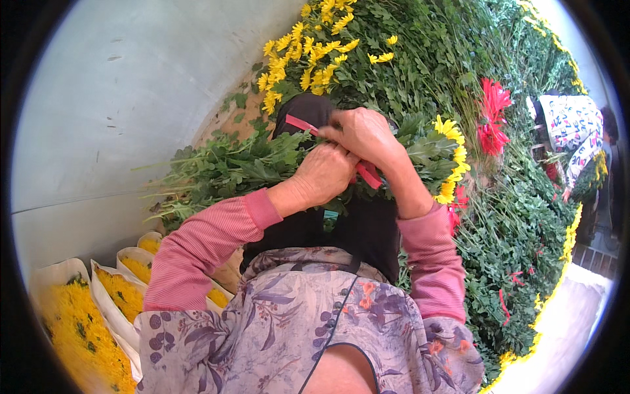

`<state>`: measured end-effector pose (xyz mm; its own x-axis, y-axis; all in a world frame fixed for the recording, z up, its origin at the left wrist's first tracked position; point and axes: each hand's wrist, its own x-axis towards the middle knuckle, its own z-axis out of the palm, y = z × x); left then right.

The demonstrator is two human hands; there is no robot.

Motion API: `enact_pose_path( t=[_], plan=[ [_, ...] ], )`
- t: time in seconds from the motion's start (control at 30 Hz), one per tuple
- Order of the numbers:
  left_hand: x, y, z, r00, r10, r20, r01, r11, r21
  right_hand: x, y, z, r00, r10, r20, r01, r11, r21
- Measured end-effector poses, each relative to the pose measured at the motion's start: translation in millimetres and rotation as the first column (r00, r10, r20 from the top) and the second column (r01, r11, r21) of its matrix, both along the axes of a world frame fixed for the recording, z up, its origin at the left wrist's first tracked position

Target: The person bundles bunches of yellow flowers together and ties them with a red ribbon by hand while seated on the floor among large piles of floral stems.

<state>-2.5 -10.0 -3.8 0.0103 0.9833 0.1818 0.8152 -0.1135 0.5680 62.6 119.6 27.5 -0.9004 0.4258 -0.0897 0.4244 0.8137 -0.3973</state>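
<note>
A bunch of yellow chrysanthemums (256, 160) lies crosswise over my lap, cut stems to the left and yellow flower heads (455, 160) to the right. Around its middle runs a red ribbon (369, 176), with one end sticking out at the upper left and another at the lower right. My left hand (326, 173) is closed on the ribbon against the leaves. Just above it, my right hand (365, 135) pinches the ribbon, its fingers touching the left hand's. The crossing of the ribbon is hidden beneath my fingers.
Leafy chrysanthemum stems (433, 54) are heaped ahead and to the right. Red ribbon bundles (493, 115) rest on them. Wrapped yellow bunches (86, 330) stand at lower left beside a pale wall (123, 98). At far right, a person (571, 123) bends over flowers.
</note>
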Motion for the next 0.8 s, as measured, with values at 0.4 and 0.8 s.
enact_pose_path(
  t=[0.4, 0.8],
  plan=[
    [0, 7, -5, 1.000, -0.008, 0.004, 0.008, 1.000, -0.003, -49, 50, 64, 0.955, -0.076, -0.287, 0.018, 0.980, -0.200],
    [4, 7, 4, 0.995, 0.037, -0.091, -0.043, 0.997, -0.069, 21, 2, 17, 0.962, -0.263, -0.075, 0.273, 0.944, 0.184]
  ],
)
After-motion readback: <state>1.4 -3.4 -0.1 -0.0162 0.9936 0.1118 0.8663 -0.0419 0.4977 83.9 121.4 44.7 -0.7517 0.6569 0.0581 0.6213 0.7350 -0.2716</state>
